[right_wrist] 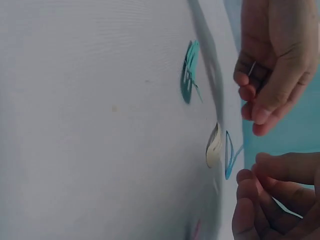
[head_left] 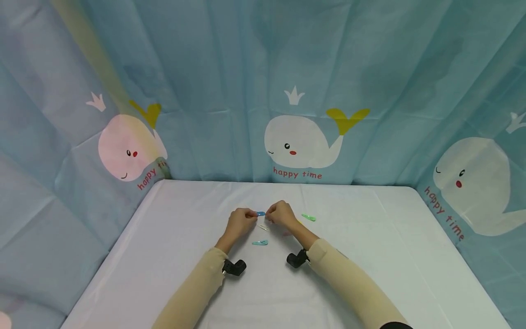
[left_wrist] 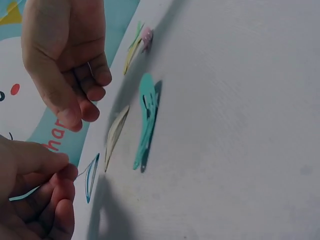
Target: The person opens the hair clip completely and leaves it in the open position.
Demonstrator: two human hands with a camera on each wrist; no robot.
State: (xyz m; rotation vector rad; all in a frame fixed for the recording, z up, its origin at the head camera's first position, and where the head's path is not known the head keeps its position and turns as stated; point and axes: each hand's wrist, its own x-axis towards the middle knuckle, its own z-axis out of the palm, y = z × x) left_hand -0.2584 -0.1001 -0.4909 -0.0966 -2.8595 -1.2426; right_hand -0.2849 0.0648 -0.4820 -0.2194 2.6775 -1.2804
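Note:
A blue hair clip (head_left: 260, 213) shows between my two hands in the head view. It is unsnapped in the right wrist view, its thin prong standing out from the blue hair clip (right_wrist: 228, 156). My left hand (head_left: 241, 221) is at its left end, thumb and index finger together; I cannot tell whether they pinch it. In the left wrist view the prong reaches the fingertips of my left hand (left_wrist: 37, 187). Just right of the clip is my right hand (head_left: 281, 213), fingers loosely curled, nothing seen between them. In the right wrist view my right hand (right_wrist: 280, 195) appears apart from the clip.
Nearer me lie a cream hair clip (head_left: 263, 227) and a teal hair clip (head_left: 260, 242). Farther right is a green hair clip (head_left: 308, 217). Pink (left_wrist: 146, 36) and yellow (left_wrist: 131, 56) hair clips lie by my right arm. A whale-print curtain (head_left: 230, 91) borders the white table (head_left: 370, 237).

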